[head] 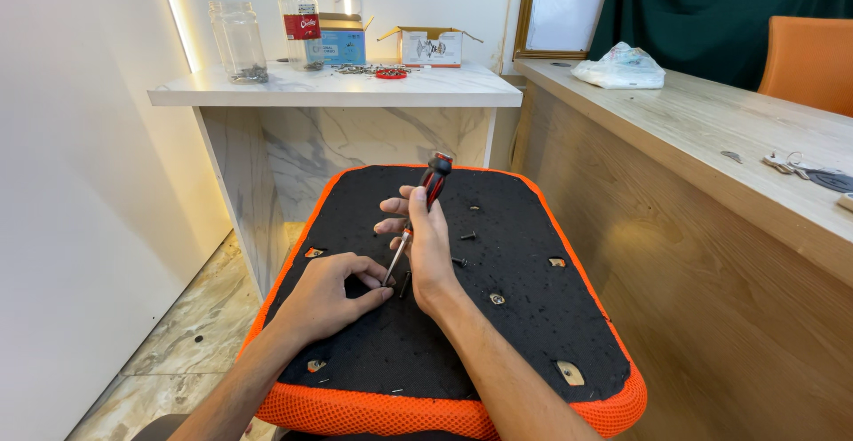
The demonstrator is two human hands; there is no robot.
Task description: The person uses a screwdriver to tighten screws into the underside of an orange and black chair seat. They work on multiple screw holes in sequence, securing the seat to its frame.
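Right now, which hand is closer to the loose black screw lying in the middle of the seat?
Right. The right hand grips the screwdriver just beside the loose black screw; the left hand rests farther away by the screwdriver's tip.

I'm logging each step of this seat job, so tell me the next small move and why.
Probably turn the screwdriver to drive the screw. The right hand grips its handle, the tip is down on the black seat underside, and the left hand pinches at the tip to steady it. Loose screws lie nearby.

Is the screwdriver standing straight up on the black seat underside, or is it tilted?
Tilted. The screwdriver leans: its red-black handle sits up and right in the right hand, its tip lower left by the left hand.
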